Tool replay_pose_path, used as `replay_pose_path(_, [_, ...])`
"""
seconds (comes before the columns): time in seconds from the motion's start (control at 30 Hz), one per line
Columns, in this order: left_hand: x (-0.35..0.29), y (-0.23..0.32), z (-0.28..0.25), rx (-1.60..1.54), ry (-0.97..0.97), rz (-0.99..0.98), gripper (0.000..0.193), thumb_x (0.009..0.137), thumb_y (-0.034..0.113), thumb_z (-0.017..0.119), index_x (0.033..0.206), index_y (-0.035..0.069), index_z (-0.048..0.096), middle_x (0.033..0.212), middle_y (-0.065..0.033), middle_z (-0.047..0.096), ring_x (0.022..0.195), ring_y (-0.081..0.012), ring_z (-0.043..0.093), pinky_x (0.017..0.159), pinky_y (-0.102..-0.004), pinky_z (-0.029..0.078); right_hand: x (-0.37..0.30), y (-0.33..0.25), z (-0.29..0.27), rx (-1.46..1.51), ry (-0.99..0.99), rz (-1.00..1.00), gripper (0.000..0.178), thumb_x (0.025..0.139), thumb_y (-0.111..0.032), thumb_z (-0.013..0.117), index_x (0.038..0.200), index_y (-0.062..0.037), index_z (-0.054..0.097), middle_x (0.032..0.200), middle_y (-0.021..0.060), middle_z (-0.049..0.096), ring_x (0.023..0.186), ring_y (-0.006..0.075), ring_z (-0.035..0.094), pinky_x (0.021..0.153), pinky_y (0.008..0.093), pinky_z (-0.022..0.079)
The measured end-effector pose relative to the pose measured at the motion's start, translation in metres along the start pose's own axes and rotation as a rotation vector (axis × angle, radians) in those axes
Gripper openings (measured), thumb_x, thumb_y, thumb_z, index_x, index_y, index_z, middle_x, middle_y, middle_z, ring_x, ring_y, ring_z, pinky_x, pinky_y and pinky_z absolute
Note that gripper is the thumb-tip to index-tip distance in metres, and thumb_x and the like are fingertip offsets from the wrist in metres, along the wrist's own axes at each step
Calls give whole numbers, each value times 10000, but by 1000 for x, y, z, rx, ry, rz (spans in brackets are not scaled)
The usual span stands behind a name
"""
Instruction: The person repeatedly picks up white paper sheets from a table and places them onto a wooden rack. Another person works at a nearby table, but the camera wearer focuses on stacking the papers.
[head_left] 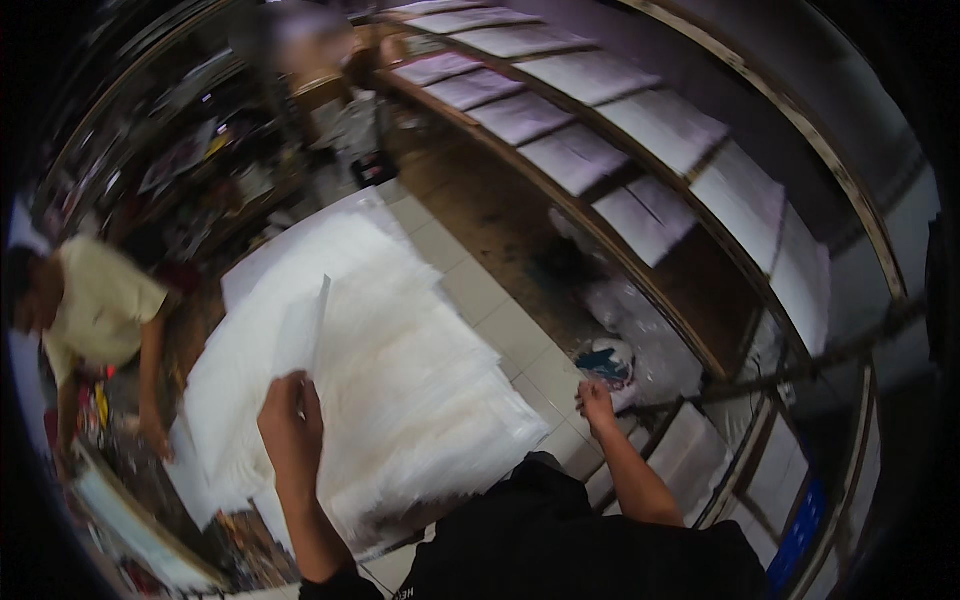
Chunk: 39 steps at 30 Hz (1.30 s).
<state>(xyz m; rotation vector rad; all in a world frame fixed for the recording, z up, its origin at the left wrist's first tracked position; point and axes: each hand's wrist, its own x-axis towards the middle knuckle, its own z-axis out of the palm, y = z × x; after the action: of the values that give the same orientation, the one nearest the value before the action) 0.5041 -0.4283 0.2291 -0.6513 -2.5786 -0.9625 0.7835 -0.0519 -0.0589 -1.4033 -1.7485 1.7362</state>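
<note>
A white sheet (pixel 303 335) is pinched at its lower edge and held upright over a broad stack of white sheets (pixel 380 390) on the tiled floor (pixel 500 320).

The sheet is gripped between thumb and fingers of the left hand (pixel 292 420), seemingly raised edge-on so it is kept apart from the pile beneath, which is spread at picture centre. The right hand (pixel 596 403), at 4 o'clock from the stack, is loosely curled and held empty just beside a crumpled white and blue bag (pixel 608 363); whether it is touched cannot be told. Toward 1 o'clock, slanted wooden racks (pixel 600 215) are lined with more pale sheets (pixel 575 155). At 9 o'clock another person in a yellow shirt (pixel 100 310) is bent over the pile's edge, crowding that side.
</note>
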Motion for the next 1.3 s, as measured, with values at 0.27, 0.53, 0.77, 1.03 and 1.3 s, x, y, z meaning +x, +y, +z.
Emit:
replay_pose_path(0.27, [-54,109,79,-280,-212,329,169,819,-6,656,987,6,643,734,-126,566,615,-304,563,558,-411,451,-106,-235,32,58,-588,-519,403,962,-146,564,1349,-78,475,965,56,609,827,123,584,731,290,510])
replay_pose_path(0.53, [-78,171,123,-374,-378,537,161,846,13,651,1005,-5,633,740,-138,566,608,-303,572,548,-402,461,-101,-265,4,-477,-730,-768,298,964,-228,497,1180,-28,538,997,167,639,873,320,615,792,399,476])
replay_pose_path(0.77, [-95,241,118,-683,-457,760,240,809,23,669,1042,-20,633,735,-98,585,605,-225,542,547,-336,437,-98,-329,-106,-665,-602,-787,209,903,-165,478,1072,-46,508,893,188,625,860,356,620,757,451,466])
replay_pose_path(1.03, [-124,294,149,-883,-530,857,208,780,12,670,984,-14,644,695,-82,583,588,-223,531,579,-340,429,-243,-425,-352,-742,261,-428,485,875,-333,670,1216,-41,484,1058,160,643,936,251,614,743,356,503])
replay_pose_path(1.3, [-170,271,227,-688,-848,888,183,799,76,699,968,9,675,703,-94,586,588,-224,569,570,-355,451,-440,-320,-576,-436,1029,-210,214,906,-224,629,1042,-64,585,719,-16,500,563,50,428,465,215,335])
